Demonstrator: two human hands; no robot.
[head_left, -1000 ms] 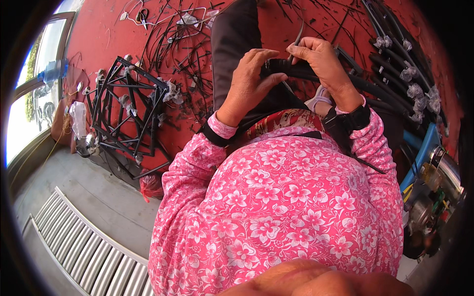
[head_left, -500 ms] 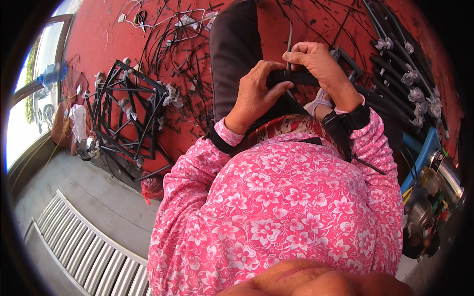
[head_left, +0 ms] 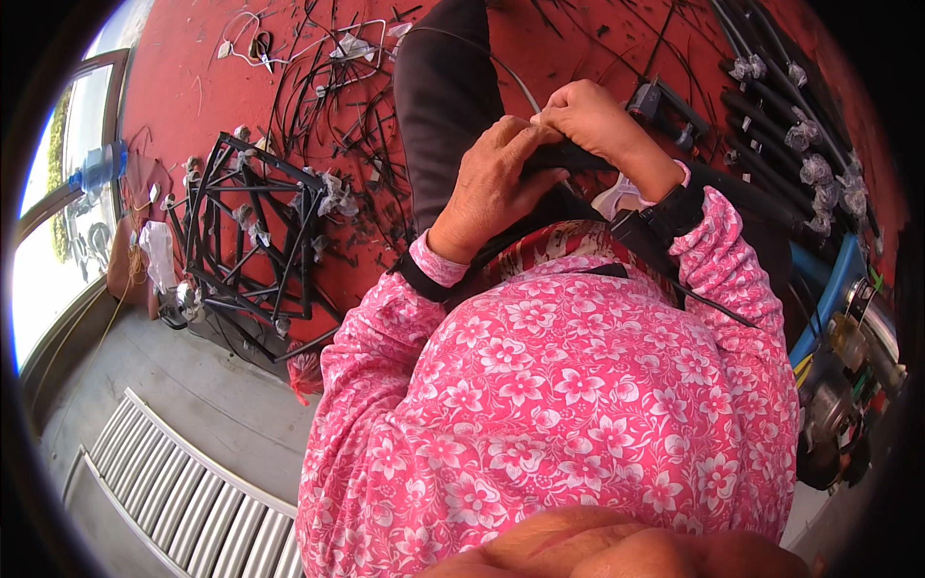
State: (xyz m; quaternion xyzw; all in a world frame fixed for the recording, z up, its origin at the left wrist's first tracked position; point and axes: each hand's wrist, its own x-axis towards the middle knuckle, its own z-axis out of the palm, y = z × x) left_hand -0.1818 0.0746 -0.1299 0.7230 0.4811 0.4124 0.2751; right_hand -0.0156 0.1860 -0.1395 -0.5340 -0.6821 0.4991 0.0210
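Observation:
My left hand (head_left: 491, 188) is closed around a dark padded tube (head_left: 571, 157) lying across my lap, its thumb near the tube and its fingertips by the right hand's. My right hand (head_left: 595, 123) is pinched just above the tube, at the end of a thin grey strip (head_left: 520, 85). That strip curves away over my dark-trousered leg (head_left: 445, 106). Both sets of fingertips meet, and they hide where the strip reaches the tube.
Black metal frames with plastic-wrapped ends (head_left: 255, 226) stand on the red floor to the left. Dark strips and scissors (head_left: 260, 46) lie beyond. Wrapped black tubes (head_left: 771, 125) are stacked at right, near a blue object (head_left: 838, 289). A slatted metal rack (head_left: 193, 482) lies lower left.
My right hand has moved slightly left and down, against the left fingertips. The strip, upright before, now bends off to the upper left. The view has shifted slightly.

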